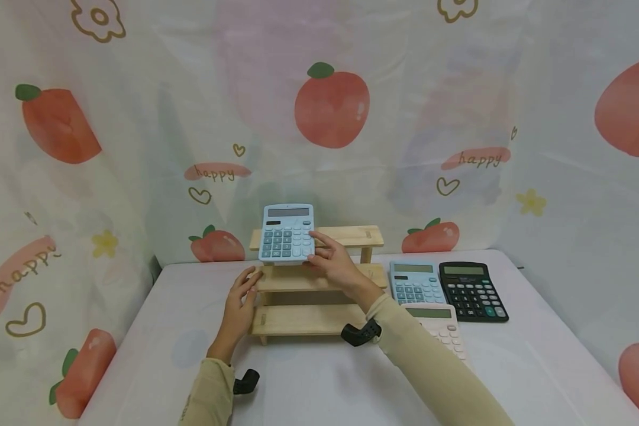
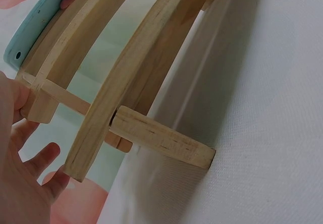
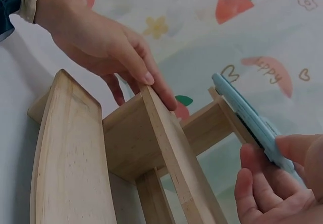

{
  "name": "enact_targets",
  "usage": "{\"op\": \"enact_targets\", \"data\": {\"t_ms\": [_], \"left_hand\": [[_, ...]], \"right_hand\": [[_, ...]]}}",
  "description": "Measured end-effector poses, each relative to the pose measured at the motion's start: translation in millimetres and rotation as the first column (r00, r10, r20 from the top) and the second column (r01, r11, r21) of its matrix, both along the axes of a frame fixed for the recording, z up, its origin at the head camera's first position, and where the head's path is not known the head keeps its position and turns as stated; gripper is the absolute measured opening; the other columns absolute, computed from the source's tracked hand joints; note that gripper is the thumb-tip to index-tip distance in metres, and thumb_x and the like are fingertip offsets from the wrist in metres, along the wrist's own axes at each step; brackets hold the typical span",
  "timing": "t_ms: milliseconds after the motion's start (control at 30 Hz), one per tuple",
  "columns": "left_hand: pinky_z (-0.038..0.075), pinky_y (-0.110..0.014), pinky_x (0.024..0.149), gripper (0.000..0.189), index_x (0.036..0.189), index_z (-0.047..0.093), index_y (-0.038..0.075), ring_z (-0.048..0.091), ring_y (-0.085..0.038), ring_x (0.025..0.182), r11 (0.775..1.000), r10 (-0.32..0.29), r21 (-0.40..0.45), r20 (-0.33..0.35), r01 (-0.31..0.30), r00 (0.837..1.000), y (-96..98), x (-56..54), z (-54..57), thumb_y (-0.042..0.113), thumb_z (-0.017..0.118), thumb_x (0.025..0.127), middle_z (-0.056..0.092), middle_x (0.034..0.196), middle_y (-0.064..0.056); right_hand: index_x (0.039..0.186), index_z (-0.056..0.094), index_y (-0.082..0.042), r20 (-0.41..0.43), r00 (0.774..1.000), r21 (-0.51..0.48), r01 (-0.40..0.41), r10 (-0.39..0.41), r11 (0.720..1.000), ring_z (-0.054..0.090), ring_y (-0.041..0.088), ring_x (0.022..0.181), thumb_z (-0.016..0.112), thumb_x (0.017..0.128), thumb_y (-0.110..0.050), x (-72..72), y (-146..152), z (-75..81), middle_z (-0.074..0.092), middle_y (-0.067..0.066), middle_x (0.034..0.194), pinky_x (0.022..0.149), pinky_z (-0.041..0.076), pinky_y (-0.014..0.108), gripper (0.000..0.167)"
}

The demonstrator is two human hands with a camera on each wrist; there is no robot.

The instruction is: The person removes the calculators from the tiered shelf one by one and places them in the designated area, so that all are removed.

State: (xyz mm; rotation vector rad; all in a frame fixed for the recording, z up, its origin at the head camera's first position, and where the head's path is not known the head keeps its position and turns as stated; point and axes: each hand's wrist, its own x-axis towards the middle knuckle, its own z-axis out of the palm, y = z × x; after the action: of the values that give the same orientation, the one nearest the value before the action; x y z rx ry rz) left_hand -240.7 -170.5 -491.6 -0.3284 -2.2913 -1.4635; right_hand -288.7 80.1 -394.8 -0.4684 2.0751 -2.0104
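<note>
My right hand (image 1: pixel 336 264) pinches the lower right side of a light blue calculator (image 1: pixel 287 232), thumb on one face and fingers on the other. The calculator is tilted up with its keys facing me, in front of the top tier of a three-tier wooden stand (image 1: pixel 309 319). In the right wrist view the calculator (image 3: pixel 255 120) appears edge-on beside the boards. My left hand (image 1: pixel 239 313) holds the left end of the middle tier. In the left wrist view its fingers (image 2: pixel 22 130) lie at the board's end, the others spread below.
Right of the stand lie a second light blue calculator (image 1: pixel 416 283), a black calculator (image 1: pixel 473 292) and a white calculator (image 1: pixel 441 325), close together and partly overlapping. My right sleeve (image 1: pixel 431 355) covers part of the white one. A patterned curtain (image 1: pixel 394 195) hangs behind the white table (image 1: pixel 309 384).
</note>
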Motion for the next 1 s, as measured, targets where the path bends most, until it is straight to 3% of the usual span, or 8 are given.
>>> {"op": "enact_targets", "data": {"t_ms": [133, 233, 433, 700, 1000], "left_hand": [[0.037, -0.068, 0.109, 0.037, 0.140, 0.059, 0.002, 0.041, -0.043, 0.142, 1.000, 0.007, -0.006, -0.003, -0.007, 1.000, 0.5, -0.7, 0.8, 0.008, 0.047, 0.106, 0.044, 0.156, -0.016], [0.037, -0.070, 0.107, 0.037, 0.139, 0.060, 0.000, 0.042, -0.046, 0.141, 1.000, 0.005, -0.006, -0.013, -0.005, 1.000, 1.1, -0.2, 1.0, 0.008, 0.048, 0.105, 0.044, 0.155, -0.019], [0.037, -0.069, 0.109, 0.037, 0.139, 0.059, -0.001, 0.041, -0.046, 0.142, 1.000, 0.003, -0.013, -0.018, -0.003, 1.000, 1.5, 0.8, 1.4, 0.008, 0.048, 0.105, 0.044, 0.155, -0.021], [0.037, -0.064, 0.113, 0.036, 0.138, 0.060, 0.000, 0.044, -0.044, 0.140, 1.000, 0.015, -0.013, -0.037, -0.016, 0.999, 0.6, -0.3, -0.8, 0.007, 0.048, 0.105, 0.046, 0.154, -0.019], [0.036, -0.065, 0.113, 0.037, 0.139, 0.059, 0.000, 0.043, -0.043, 0.140, 1.000, 0.017, -0.018, -0.014, -0.017, 1.000, 1.4, -0.3, -1.2, 0.009, 0.047, 0.106, 0.045, 0.155, -0.018]], "right_hand": [[0.158, 0.035, -0.016, 0.032, 0.999, -0.031, 0.006, -0.005, 0.999, 0.072, 0.013, 0.102, 0.056, 0.101, -0.001, -0.5, 1.3, 0.7, 0.056, 0.023, 0.146, 0.091, 0.058, 0.028, 0.063], [0.158, 0.035, -0.016, 0.057, 0.998, -0.059, 0.007, -0.003, 0.998, 0.072, 0.009, 0.098, 0.057, 0.100, -0.001, 0.5, 3.4, 1.5, 0.055, 0.024, 0.146, 0.089, 0.058, 0.025, 0.064], [0.159, 0.034, -0.014, 0.065, 0.998, -0.096, -0.013, 0.019, 0.995, 0.073, 0.007, 0.095, 0.056, 0.101, 0.000, 4.6, 11.7, 2.6, 0.054, 0.027, 0.145, 0.085, 0.058, 0.023, 0.064], [0.159, 0.033, -0.016, 0.051, 0.996, -0.116, -0.066, 0.072, 0.991, 0.073, 0.015, 0.104, 0.055, 0.101, 0.000, 10.9, 26.0, 6.3, 0.054, 0.027, 0.145, 0.095, 0.058, 0.033, 0.064], [0.159, 0.034, -0.013, 0.033, 0.997, -0.133, -0.061, 0.066, 0.989, 0.074, 0.012, 0.098, 0.057, 0.100, -0.001, 21.8, 43.9, 7.3, 0.065, 0.021, 0.134, 0.087, 0.059, 0.026, 0.064]]}}
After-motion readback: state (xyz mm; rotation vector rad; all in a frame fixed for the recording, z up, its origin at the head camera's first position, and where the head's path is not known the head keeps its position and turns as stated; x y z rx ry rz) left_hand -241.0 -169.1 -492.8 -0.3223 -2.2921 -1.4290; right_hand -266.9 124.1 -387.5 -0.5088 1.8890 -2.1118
